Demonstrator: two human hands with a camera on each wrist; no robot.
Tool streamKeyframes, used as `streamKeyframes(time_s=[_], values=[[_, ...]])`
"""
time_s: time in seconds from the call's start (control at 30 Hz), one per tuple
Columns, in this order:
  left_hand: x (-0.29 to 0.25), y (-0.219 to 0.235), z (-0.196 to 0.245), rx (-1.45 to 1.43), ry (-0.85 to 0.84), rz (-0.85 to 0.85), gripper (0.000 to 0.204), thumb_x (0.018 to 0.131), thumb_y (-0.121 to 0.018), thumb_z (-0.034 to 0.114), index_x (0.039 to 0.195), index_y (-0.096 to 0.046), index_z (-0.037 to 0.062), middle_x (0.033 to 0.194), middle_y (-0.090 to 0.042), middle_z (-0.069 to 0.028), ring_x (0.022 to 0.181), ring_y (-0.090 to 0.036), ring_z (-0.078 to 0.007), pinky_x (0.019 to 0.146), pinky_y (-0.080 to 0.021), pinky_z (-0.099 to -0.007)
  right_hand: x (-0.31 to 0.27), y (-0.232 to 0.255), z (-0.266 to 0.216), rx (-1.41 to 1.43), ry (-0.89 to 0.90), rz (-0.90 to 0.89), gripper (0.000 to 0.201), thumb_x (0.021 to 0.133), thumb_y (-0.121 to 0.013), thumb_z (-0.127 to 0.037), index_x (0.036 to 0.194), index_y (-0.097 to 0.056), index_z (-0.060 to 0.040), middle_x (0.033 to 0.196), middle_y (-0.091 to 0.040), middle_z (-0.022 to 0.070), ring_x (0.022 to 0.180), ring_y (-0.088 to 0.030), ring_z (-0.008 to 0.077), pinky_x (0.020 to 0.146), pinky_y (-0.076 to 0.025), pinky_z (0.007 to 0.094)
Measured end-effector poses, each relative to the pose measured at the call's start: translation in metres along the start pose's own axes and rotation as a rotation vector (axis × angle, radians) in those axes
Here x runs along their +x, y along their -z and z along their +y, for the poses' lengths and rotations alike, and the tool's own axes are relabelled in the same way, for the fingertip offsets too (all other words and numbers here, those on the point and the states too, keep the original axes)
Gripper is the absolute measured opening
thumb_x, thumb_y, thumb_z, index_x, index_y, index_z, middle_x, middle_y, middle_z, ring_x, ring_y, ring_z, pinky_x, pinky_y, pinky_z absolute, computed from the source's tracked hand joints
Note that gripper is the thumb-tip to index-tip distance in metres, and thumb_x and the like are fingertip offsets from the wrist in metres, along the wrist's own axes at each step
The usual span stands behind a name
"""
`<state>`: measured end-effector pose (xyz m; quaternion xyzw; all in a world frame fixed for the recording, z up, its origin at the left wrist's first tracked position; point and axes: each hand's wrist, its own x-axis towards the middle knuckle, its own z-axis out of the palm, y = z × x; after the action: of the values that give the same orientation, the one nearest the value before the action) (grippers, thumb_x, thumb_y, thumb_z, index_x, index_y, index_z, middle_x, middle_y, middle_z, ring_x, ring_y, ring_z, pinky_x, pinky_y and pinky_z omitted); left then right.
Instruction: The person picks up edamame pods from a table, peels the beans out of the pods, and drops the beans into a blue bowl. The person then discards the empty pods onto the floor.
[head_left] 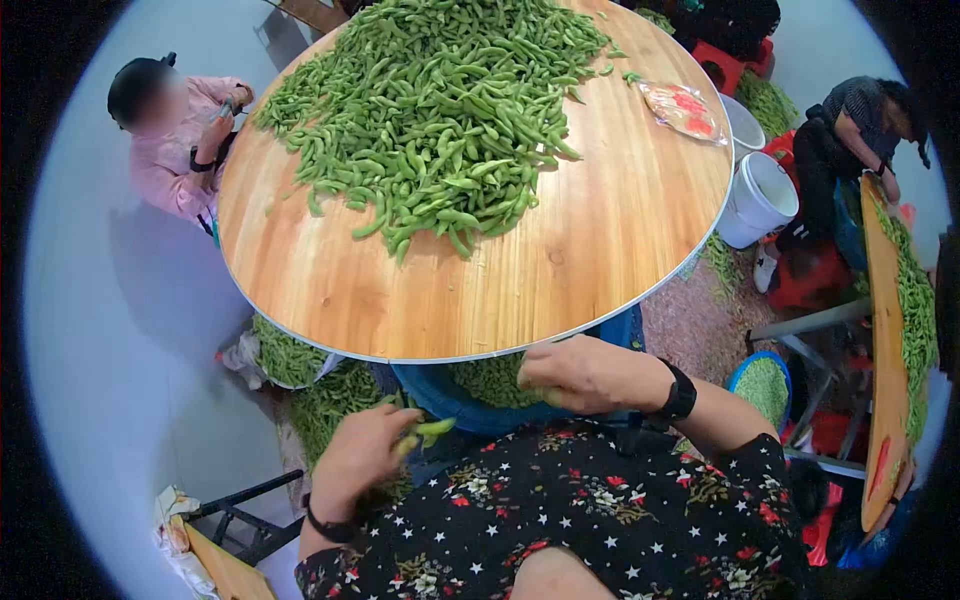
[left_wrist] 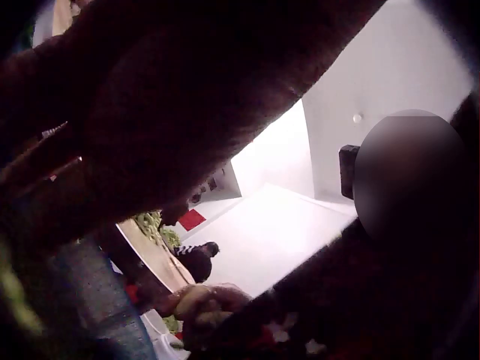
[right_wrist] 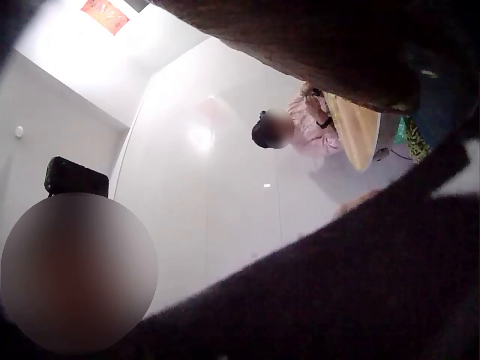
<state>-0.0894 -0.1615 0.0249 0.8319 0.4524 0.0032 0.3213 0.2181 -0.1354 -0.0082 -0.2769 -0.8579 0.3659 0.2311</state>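
Observation:
My left hand point(head_left: 365, 445) is low in front of the table, pinching green soybean pods point(head_left: 434, 427) that stick out past the fingertips toward the right. To the right and higher, my right hand point(head_left: 595, 375) is near the table's front edge with its fingers bent inward; blur and the hand itself hide the fingertips, and I cannot tell whether they hold anything. A blue tub point(head_left: 450, 408) with green contents point(head_left: 490, 382) is below and between both hands. On the round wooden table point(head_left: 560, 270) lies a large heap of green soybean pods point(head_left: 440, 120).
A clear packet with red print point(head_left: 685, 112) lies on the table's right side. White buckets point(head_left: 757, 205) stand beyond it. More pods point(head_left: 335, 400) lie below left. A person in pink point(head_left: 180, 150) sits at the left; another in dark clothes point(head_left: 850, 140) bends over a second table point(head_left: 885, 330).

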Motion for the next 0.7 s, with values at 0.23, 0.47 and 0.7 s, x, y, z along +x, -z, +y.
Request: streamKeyframes(time_s=[0.23,0.47,0.7], values=[[0.093,0.043,0.011,0.273,-0.185,0.434,0.024,0.082,-0.059,0.011,0.106,-0.063,0.0059,0.1,-0.063,-0.0138,0.087,-0.062,-0.0345,0.072,-0.05,-0.0412,0.032,0.012,-0.004,0.138,-0.292,0.16,0.027,0.091,-0.052,-0.017,0.115,-0.058,-0.0092,0.072,-0.059,0.0187,0.071,-0.06,0.0372,0.063,-0.047,0.0437],[0.183,0.057,-0.002,0.492,-0.344,0.613,0.01,0.079,-0.058,0.005,0.088,-0.062,0.0039,0.091,-0.059,-0.0118,0.092,-0.054,-0.03,0.076,-0.047,-0.0367,0.038,-0.003,0.029,-0.049,-0.087,0.235,0.031,0.091,-0.053,-0.022,0.12,-0.058,-0.0103,0.073,-0.06,0.0121,0.065,-0.061,0.0269,0.061,-0.047,0.0373],[0.141,0.026,0.015,0.068,-0.288,0.613,0.024,0.073,-0.057,0.0,0.097,-0.06,0.0014,0.087,-0.058,-0.016,0.087,-0.057,-0.0347,0.076,-0.046,-0.0425,0.022,0.018,0.0,-0.039,-0.33,-0.013,0.027,0.093,-0.049,-0.02,0.115,-0.051,-0.0043,0.084,-0.062,0.0226,0.079,-0.061,0.0402,0.072,-0.048,0.048]])
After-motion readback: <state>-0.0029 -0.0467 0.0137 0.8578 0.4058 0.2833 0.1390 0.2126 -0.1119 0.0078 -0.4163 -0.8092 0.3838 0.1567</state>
